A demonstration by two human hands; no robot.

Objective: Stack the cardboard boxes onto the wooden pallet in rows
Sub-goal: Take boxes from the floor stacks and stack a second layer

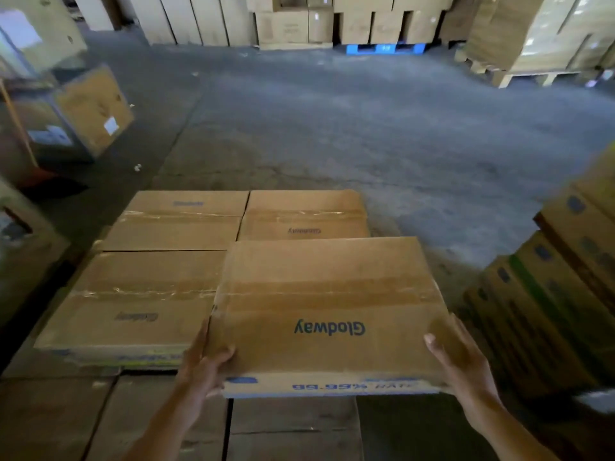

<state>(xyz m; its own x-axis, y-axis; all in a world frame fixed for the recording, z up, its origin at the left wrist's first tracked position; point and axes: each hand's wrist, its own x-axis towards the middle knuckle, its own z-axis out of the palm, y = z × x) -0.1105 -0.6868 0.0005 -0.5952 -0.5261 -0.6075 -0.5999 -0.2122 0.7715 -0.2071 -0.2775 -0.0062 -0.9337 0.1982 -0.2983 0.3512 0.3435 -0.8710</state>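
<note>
Taped cardboard box (326, 311) at 6 o'clock, over the stack's open corner beside laid boxes (139, 287). Left hand (206, 364) and right hand (459, 357) gripping the near corners, fingers (224, 354) wrapped round. Likely stiff, fairly heavy (tape slick); best held low at the corners.

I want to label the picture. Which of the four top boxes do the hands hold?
The near right box: the left hand and the right hand grip its near corners. The other three boxes lie untouched.

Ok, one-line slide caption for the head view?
Left hand and right hand grip a Glodway box at its near corners, beside three boxes already laid in the top layer.
</note>
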